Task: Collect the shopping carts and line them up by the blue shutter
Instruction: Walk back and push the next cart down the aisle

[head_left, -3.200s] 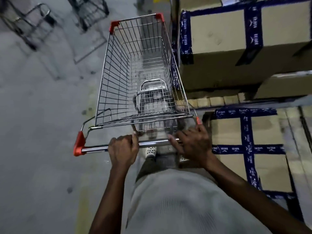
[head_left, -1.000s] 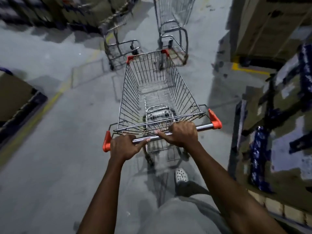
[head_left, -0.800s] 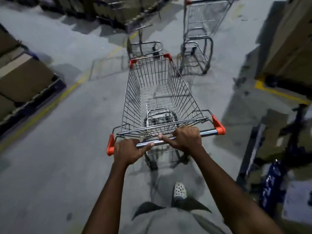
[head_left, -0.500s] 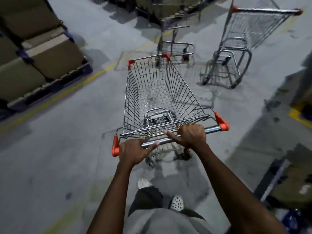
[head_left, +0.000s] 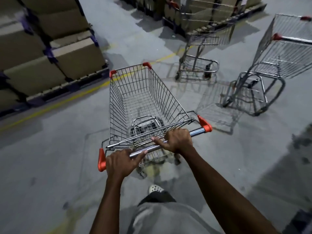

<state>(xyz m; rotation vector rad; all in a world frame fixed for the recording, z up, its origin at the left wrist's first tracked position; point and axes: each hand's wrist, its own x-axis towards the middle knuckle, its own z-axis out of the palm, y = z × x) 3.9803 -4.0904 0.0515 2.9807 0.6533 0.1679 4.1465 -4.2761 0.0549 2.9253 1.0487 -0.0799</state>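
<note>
1. My left hand (head_left: 119, 162) and right hand (head_left: 179, 141) grip the cart (head_left: 143, 102) handle (head_left: 152, 146), frame centre.
2. Two other carts (head_left: 285, 53) stand upper right, apart.
3. Boxes (head_left: 50, 48) upper left.

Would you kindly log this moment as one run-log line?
cart empty; left hand grips handle; right hand grips handle; second cart and third cart ahead-right; shutter unseen
</note>
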